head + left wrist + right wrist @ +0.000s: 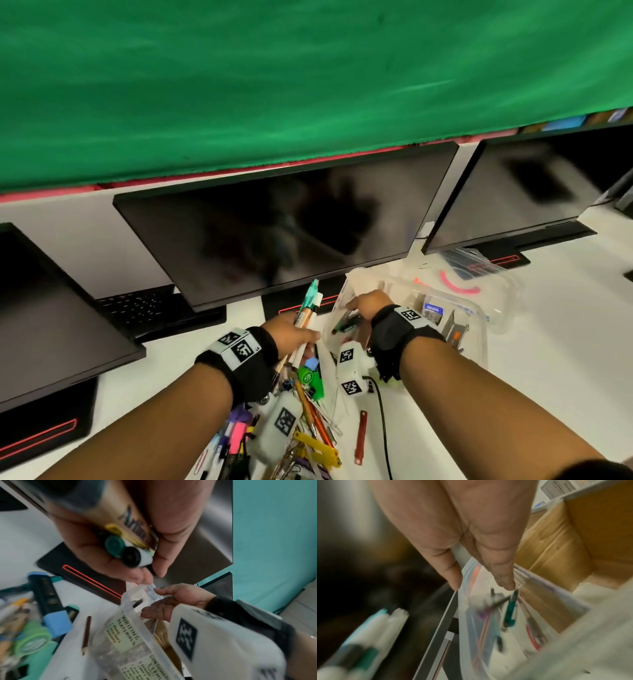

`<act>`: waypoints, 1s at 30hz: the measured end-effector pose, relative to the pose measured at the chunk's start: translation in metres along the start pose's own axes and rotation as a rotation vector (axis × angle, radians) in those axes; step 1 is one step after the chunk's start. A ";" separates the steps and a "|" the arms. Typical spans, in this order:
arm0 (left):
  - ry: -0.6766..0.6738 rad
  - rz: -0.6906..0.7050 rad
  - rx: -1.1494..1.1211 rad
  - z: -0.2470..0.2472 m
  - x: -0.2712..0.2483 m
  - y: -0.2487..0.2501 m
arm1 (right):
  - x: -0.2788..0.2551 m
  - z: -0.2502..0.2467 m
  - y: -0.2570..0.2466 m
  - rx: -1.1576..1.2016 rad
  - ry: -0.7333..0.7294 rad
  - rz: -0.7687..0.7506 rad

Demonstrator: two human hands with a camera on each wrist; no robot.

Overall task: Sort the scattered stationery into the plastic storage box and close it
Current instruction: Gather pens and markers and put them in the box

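The clear plastic storage box (482, 342) stands open on the white desk, with labels on its wall (130, 628) and cardboard dividers inside. My left hand (294, 334) (150, 572) grips a bundle of markers and pens (308, 303) (123, 547) just left of the box. My right hand (363, 303) (164, 601) (481, 585) is at the box's near-left end wall, thumb outside and fingers inside, pinching the rim. Several pens (346, 323), one of them teal (511, 608), lie blurred in that compartment below the fingers.
A heap of loose stationery (301, 428) lies between my forearms, with a blue highlighter (51, 608), a pencil (86, 632) and a red strip (361, 435). The box's lid (486, 277) lies open behind it. Dark monitors (274, 222) stand close behind.
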State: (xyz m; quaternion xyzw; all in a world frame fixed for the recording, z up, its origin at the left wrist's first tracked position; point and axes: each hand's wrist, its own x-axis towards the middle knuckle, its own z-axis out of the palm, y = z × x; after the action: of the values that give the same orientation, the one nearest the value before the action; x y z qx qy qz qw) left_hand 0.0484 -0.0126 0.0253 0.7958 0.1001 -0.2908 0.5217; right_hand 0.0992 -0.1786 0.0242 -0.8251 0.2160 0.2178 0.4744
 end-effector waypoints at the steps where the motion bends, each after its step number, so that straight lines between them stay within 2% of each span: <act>1: -0.010 0.000 -0.019 0.005 0.004 0.008 | 0.003 -0.003 0.007 -0.011 0.018 -0.023; 3: -0.016 0.000 -0.024 0.016 0.012 0.020 | -0.004 -0.011 0.021 0.024 0.012 -0.078; 5: -0.023 -0.020 -0.040 0.030 0.024 0.030 | -0.012 -0.020 0.040 -0.017 0.041 -0.201; 9: -0.001 -0.052 0.056 0.054 0.053 0.046 | -0.035 -0.039 0.080 -0.463 0.002 -0.529; 11: 0.026 -0.057 0.110 0.065 0.064 0.054 | -0.040 -0.045 0.096 -0.603 -0.063 -0.646; 15: 0.088 -0.089 0.190 0.080 0.075 0.066 | -0.040 -0.049 0.109 -0.716 -0.108 -0.647; 18: 0.074 -0.045 0.453 0.083 0.083 0.065 | -0.037 -0.047 0.109 -0.745 -0.121 -0.629; 20: 0.092 -0.008 0.541 0.082 0.081 0.064 | -0.035 -0.047 0.108 -0.751 -0.133 -0.606; 23: 0.113 0.076 0.508 0.073 0.075 0.061 | -0.035 -0.044 0.103 -0.770 -0.140 -0.607; 25: 0.100 0.118 0.330 0.061 0.067 0.052 | -0.040 -0.039 0.095 -0.740 -0.097 -0.681; 27: 0.148 0.156 0.227 0.042 0.055 0.038 | -0.047 -0.026 0.084 -0.677 -0.045 -0.786; 30: 0.244 0.167 0.357 0.010 0.036 0.002 | -0.053 0.006 0.074 -0.651 -0.077 -0.861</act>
State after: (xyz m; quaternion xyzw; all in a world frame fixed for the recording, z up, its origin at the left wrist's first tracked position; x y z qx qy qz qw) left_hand 0.0754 -0.0272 0.0034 0.9102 0.0434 -0.1611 0.3791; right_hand 0.0135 -0.1991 0.0007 -0.9348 -0.2378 0.0895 0.2481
